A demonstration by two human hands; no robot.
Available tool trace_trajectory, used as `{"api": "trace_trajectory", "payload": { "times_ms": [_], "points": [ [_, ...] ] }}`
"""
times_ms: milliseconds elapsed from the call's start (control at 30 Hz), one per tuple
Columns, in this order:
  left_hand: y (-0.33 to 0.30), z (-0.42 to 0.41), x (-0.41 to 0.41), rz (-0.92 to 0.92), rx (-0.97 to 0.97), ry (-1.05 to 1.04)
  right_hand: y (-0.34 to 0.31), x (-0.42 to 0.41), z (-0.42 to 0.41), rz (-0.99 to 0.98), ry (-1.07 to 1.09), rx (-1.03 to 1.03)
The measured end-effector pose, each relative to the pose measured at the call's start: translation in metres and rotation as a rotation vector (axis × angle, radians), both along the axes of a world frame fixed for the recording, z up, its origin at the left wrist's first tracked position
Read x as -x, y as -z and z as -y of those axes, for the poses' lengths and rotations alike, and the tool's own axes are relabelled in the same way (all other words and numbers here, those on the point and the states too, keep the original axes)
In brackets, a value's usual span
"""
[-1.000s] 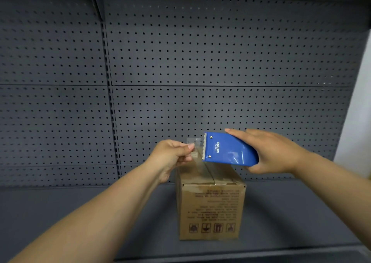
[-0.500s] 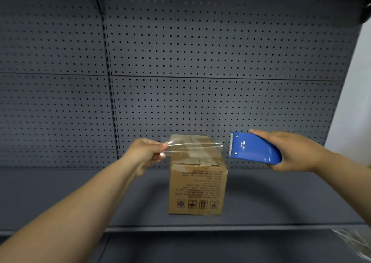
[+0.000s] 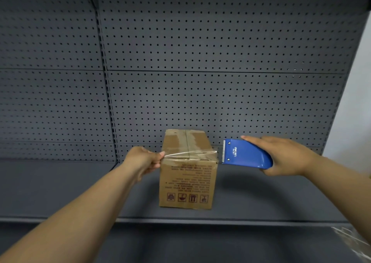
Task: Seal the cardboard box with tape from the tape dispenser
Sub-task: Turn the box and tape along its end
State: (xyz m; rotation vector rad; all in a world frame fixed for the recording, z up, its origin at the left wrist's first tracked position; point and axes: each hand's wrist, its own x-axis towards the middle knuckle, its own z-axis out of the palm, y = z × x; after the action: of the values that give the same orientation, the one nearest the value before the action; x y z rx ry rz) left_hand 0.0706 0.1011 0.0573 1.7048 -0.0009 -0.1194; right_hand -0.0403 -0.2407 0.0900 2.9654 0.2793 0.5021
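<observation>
A small brown cardboard box (image 3: pixel 187 182) stands on the grey shelf (image 3: pixel 261 198), its flaps closed and old tape marks on top. My left hand (image 3: pixel 143 159) pinches the free end of a strip of clear tape (image 3: pixel 189 153) just left of the box. The strip stretches across the box's front top edge to the blue tape dispenser (image 3: pixel 246 155). My right hand (image 3: pixel 281 155) grips the dispenser to the right of the box, its toothed blade facing the box.
A grey pegboard wall (image 3: pixel 200 61) rises right behind the box. The shelf's front lip (image 3: pixel 200 220) runs below it, with a lower shelf beneath. Crinkled clear plastic (image 3: pixel 353 240) shows at the lower right corner. A pale wall borders the right side.
The tape strip has been pulled much longer as my hands moved apart to either side of the box. It has come down from above the box to its front top edge.
</observation>
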Motion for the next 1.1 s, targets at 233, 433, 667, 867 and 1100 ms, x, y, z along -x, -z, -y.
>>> {"api": "trace_trajectory", "payload": {
  "times_ms": [233, 433, 667, 867, 1100],
  "points": [
    [0.003, 0.001, -0.004, -0.066, -0.002, 0.018, 0.008, -0.006, 0.003, -0.032, 0.008, -0.013],
    [0.005, -0.001, -0.010, -0.253, 0.067, 0.034, 0.016, -0.010, 0.003, -0.059, -0.002, -0.074],
    [0.009, 0.001, -0.004, -0.275, 0.060, -0.018, 0.024, -0.014, 0.001, -0.055, -0.011, -0.100],
    [0.010, 0.011, 0.007, 0.524, -0.661, -0.256, 0.021, -0.016, -0.005, -0.086, -0.036, -0.105],
    [0.036, -0.012, -0.008, 0.869, -1.048, -0.065, 0.021, -0.013, 0.000, -0.113, -0.018, -0.136]
  ]
}}
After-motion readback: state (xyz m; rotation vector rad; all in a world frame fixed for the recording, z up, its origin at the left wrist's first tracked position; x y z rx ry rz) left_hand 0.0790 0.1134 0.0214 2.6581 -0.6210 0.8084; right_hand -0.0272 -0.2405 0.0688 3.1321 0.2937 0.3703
